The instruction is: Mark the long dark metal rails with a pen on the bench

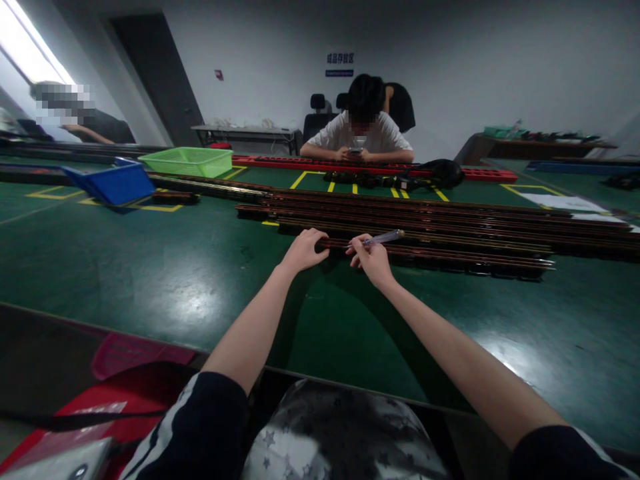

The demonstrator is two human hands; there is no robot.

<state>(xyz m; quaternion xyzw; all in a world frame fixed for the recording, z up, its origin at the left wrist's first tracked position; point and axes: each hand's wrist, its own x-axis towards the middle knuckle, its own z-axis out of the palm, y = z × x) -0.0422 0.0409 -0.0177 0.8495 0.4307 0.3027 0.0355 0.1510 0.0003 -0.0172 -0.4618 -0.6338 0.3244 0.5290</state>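
Observation:
Several long, dark strips (425, 215) with copper-coloured lines lie side by side across the green table. My left hand (304, 251) is at the left end of the nearest strip (465, 259), its thumb on the near side and its fingers on the far side. In my right hand (373, 262) is a slim pen-like tool (384, 238) with a clear purplish shaft. The tool slants, its back end up to the right and its tip down at the nearest strip, just right of my left hand. Whether the tip touches is too small to tell.
A blue bin (117, 183) and a green basket (190, 162) stand at the left back. Across the table (150, 267) a person (357, 127) leans over a phone. Black cables (440, 173) lie near a red rail (487, 175). White papers (565, 202) are at right.

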